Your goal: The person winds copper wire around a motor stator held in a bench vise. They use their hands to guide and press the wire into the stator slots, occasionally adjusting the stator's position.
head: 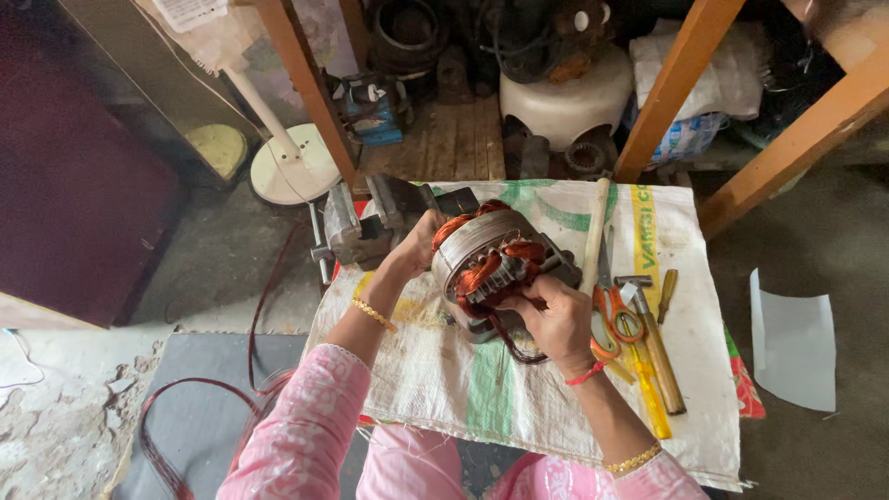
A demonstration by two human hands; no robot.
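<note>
Motor stator (488, 264), a round metal ring wound with copper-coloured wire, is sitting tilted on its edge near the middle of the table (444, 389), which is wearing a white woven sack with green and yellow stripes as a cover. The left hand (419, 243) is gripping the stator's far left side, its grip closed around the metal rim. The right hand (554, 317) is pressing against the near right side, its fingers curling tightly into the copper windings. Both wrists are carrying gold bangles, and the right one is also wearing a red thread; pink sleeves are covering the forearms.

A grey bench vise (366, 227) is standing just beside the left hand, at the table's far left corner. To the right of the stator, orange-handled scissors (611, 310), a hammer with a wooden handle (656, 347), a yellow-handled screwdriver (648, 393) and a long pale stick (594, 236) are lying close together. Loops of reddish wire (185, 407) are trailing over the floor at the left.
</note>
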